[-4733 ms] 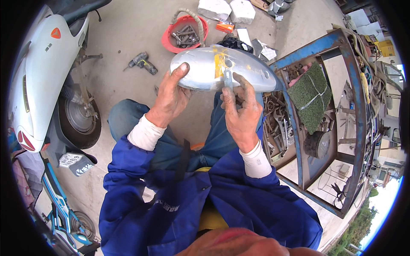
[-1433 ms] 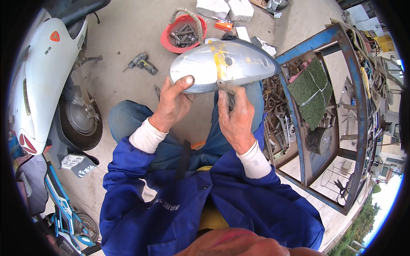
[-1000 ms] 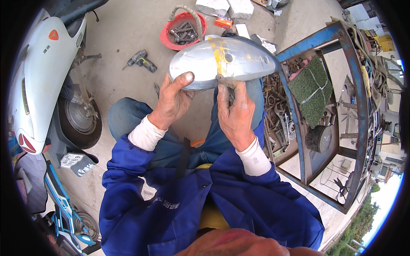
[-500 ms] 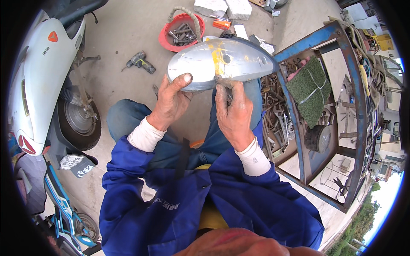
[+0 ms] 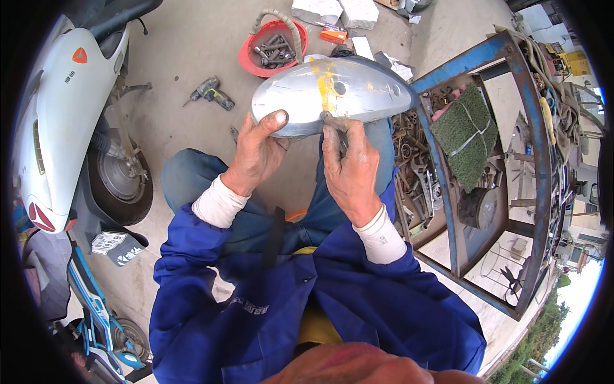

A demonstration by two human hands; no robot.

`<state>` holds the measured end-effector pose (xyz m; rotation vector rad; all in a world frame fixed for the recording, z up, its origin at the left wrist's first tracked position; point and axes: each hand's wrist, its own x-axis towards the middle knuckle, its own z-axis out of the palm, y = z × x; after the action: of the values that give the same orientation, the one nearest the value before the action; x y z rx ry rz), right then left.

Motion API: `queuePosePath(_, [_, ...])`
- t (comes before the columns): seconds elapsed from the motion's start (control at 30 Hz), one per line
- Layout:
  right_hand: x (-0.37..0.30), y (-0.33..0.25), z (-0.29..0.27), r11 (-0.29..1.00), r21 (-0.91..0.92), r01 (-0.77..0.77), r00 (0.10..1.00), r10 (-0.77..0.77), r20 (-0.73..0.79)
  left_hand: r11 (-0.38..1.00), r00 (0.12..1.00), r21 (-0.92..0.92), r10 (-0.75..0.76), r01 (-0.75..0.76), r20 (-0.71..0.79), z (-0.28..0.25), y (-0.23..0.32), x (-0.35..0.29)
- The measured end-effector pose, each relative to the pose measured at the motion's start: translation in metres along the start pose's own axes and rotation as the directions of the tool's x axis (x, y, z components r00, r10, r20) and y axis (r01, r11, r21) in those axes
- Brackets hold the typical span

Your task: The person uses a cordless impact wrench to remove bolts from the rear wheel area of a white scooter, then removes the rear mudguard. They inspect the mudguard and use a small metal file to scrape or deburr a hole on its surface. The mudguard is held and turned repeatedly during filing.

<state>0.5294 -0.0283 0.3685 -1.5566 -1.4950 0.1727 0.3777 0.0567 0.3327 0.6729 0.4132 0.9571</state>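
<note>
A silver, rounded mudguard-like shell [image 5: 294,96] is held up over my knees, with yellow streaks across its middle and a round hole beside them. My left hand [image 5: 257,148] grips its near left end, thumb on the outer face and fingers underneath. At the near edge, just below the yellow streaks, my right hand [image 5: 350,165] has thumb and fingers pinched together. A small dark tip shows between them against the shell; what it belongs to is hidden by the fingers.
A red helmet-shaped bucket [image 5: 246,56] of bolts and a cordless drill [image 5: 212,93] are on the floor ahead. On my right stands a blue metal frame cart [image 5: 460,59] with tools and a green mat [image 5: 465,128]. A white scooter [image 5: 54,121] is at left.
Almost nothing differs. Both hands keep the same hold on the shell, and the whole view has shifted very slightly.
</note>
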Motion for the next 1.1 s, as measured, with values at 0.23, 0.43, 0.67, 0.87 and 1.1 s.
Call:
queuePosePath(0.23, [-0.0014,-0.0015,-0.0002,1.0,0.004,-0.002,1.0,0.002,0.021,1.0,1.0,0.001,0.006,-0.006,-0.004,0.0004,0.0005,-0.0002])
queuePosePath(0.43, [-0.0035,-0.0005,0.0,1.0,0.004,0.025,1.0,-0.025,-0.003,1.0,1.0,0.005,0.0,-0.001,0.01,-0.0011,-0.0013,-0.001])
queuePosePath(0.67, [-0.0029,-0.003,0.0001,1.0,0.001,0.017,1.0,-0.017,0.007,1.0,1.0,0.008,-0.007,0.006,0.012,-0.0017,0.0009,-0.0002])
queuePosePath(0.87, [-0.0036,-0.0025,0.0008,0.999,0.008,0.032,0.999,-0.032,-0.011,1.0,1.0,0.0,0.005,-0.005,0.007,0.0001,-0.0001,-0.0016])
queuePosePath(1.1, [-0.0074,-0.0032,-0.0003,1.0,0.005,0.011,1.0,-0.011,-0.006,0.996,0.999,-0.082,0.031,-0.029,0.023,0.0021,0.0005,-0.0013])
